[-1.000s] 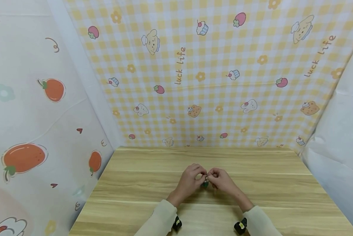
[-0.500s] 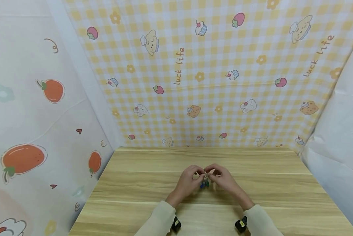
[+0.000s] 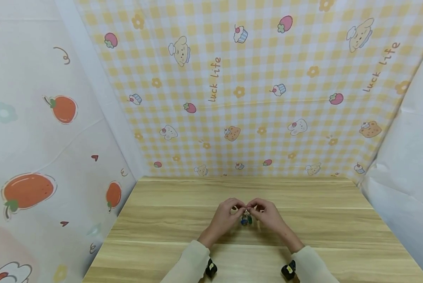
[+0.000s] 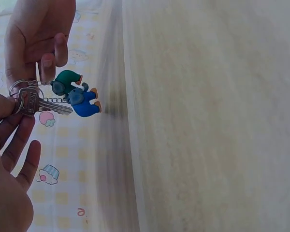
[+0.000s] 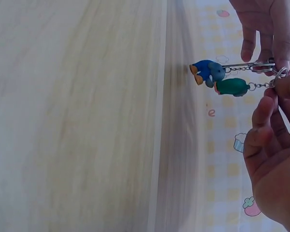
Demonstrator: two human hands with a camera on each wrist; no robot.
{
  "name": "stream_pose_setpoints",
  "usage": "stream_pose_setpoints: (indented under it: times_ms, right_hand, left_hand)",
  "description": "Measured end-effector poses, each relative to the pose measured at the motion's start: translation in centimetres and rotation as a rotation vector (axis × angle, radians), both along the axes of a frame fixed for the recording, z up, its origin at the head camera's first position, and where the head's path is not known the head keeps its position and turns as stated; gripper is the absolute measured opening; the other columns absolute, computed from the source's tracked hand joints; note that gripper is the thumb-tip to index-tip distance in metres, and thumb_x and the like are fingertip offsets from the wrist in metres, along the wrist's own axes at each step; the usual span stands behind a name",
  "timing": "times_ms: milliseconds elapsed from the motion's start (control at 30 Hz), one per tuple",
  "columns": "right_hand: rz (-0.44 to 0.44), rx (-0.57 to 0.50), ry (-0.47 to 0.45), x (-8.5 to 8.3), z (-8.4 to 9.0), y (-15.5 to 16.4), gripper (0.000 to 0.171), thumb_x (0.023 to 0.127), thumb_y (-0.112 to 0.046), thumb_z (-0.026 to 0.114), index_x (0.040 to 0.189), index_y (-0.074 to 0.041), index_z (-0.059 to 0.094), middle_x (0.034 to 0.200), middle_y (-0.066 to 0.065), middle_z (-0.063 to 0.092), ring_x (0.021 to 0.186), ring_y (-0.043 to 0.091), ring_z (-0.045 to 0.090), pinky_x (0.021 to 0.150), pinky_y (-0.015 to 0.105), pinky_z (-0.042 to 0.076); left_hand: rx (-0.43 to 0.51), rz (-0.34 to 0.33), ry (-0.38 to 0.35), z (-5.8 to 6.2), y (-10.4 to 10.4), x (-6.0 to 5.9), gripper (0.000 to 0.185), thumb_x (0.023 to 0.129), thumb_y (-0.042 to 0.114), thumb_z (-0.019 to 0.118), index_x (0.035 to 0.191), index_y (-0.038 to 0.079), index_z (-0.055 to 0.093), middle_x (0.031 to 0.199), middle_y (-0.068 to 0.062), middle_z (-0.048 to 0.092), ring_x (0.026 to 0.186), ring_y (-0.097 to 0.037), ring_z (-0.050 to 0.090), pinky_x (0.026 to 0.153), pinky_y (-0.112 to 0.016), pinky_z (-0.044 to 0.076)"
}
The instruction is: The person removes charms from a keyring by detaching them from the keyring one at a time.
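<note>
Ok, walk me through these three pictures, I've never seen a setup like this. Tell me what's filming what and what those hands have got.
There is no machine here: a person works with two bare hands and wears three cameras. The wide picture comes from a camera on the head, looking down at a wooden table with patterned cloth hung behind and beside it. The other two come from cameras strapped to the wrists, so each shows the hands from close up and sideways.

In the head view the left hand and right hand meet above the middle of the table. Between them hangs a small bunch: a silver key on a ring, a blue figure and a green figure on short chains. The left hand pinches the key end; the right hand pinches the green figure's chain. Nothing else shows lying on the table.
</note>
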State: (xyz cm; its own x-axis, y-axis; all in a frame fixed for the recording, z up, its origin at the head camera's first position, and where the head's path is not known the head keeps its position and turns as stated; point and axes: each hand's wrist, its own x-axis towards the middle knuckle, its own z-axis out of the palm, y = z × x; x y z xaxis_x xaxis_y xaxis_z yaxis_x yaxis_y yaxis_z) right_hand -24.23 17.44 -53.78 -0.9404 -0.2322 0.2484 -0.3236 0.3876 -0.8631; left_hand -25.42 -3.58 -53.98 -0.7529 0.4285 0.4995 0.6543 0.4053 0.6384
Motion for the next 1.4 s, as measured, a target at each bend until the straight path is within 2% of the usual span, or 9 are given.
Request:
stream_pose_setpoints:
  times_ms: [200,333,467,700,933,1133,1267,1400]
  right_hand:
    - [-0.080,-0.019,-0.047,0.1,0.1,-0.2,0.008,0.102,-0.010,0.071,0.102,-0.012,0.078,0.089,0.008,0.073,0.059,0.007,0.053,0.055,0.025,0.047]
    - [-0.086,-0.030,-0.069,0.1,0.1,-0.2,0.007,0.103,-0.011,0.071,0.103,-0.009,0.078,0.090,0.010,0.073,0.059,0.007,0.053,0.056,0.026,0.049]
    - [-0.052,-0.044,-0.085,0.0,0.1,-0.1,0.009,0.104,-0.014,0.069,0.105,-0.008,0.076,0.095,0.011,0.072,0.060,0.008,0.054,0.058,0.027,0.051]
    - [0.063,-0.049,-0.059,0.0,-0.3,0.2,0.014,0.104,-0.008,0.068,0.116,-0.009,0.073,0.113,0.016,0.072,0.077,0.025,0.068,0.065,0.034,0.060]
    - [0.095,-0.030,-0.008,0.0,-0.7,0.4,0.010,0.103,-0.010,0.070,0.112,-0.010,0.074,0.104,0.013,0.074,0.073,0.023,0.068,0.061,0.027,0.055]
    - [0.064,-0.034,0.016,0.0,-0.8,0.1,0.007,0.102,-0.008,0.071,0.107,-0.011,0.075,0.099,0.011,0.074,0.070,0.029,0.066,0.060,0.027,0.056]
    - [0.018,-0.025,-0.003,0.2,-0.4,-0.1,0.006,0.102,-0.009,0.072,0.104,-0.011,0.076,0.097,0.008,0.075,0.066,0.023,0.064,0.058,0.026,0.054]
    - [-0.046,-0.020,-0.039,0.2,-0.1,-0.3,0.005,0.102,-0.012,0.072,0.102,-0.011,0.077,0.092,0.007,0.074,0.060,0.020,0.060,0.056,0.025,0.051]
  left_hand:
    - [-0.002,-0.011,0.012,0.1,0.0,0.0,0.007,0.104,0.012,0.070,0.106,0.012,0.077,0.102,-0.001,0.077,0.093,-0.009,0.068,0.085,-0.037,0.062]
    - [-0.006,-0.006,-0.006,0.2,0.0,0.1,0.007,0.104,0.011,0.070,0.106,0.012,0.077,0.102,-0.001,0.077,0.094,-0.009,0.067,0.086,-0.037,0.061]
    - [-0.006,-0.003,-0.007,0.2,0.1,0.2,0.007,0.103,0.010,0.070,0.105,0.011,0.076,0.102,-0.002,0.076,0.092,-0.010,0.067,0.085,-0.036,0.061]
    - [-0.010,0.001,-0.012,-0.1,0.1,0.2,0.005,0.103,0.010,0.070,0.104,0.012,0.075,0.102,-0.001,0.076,0.093,-0.008,0.066,0.085,-0.030,0.060]
    - [0.001,0.000,0.003,-0.2,0.1,0.2,0.004,0.103,0.011,0.071,0.103,0.013,0.075,0.101,0.000,0.074,0.093,-0.010,0.066,0.085,-0.028,0.058]
    - [0.022,0.001,0.033,-0.2,-0.1,0.1,0.005,0.101,0.009,0.073,0.099,0.013,0.077,0.096,0.000,0.072,0.086,-0.012,0.061,0.075,-0.025,0.055]
    - [0.038,-0.026,0.016,-0.1,-0.2,0.1,0.007,0.102,0.009,0.072,0.099,0.012,0.077,0.093,-0.001,0.070,0.079,-0.005,0.055,0.068,-0.020,0.051]
    - [0.055,-0.056,-0.014,-0.1,-0.3,0.2,0.007,0.103,0.008,0.070,0.101,0.010,0.076,0.094,-0.003,0.070,0.078,0.000,0.054,0.068,-0.017,0.051]
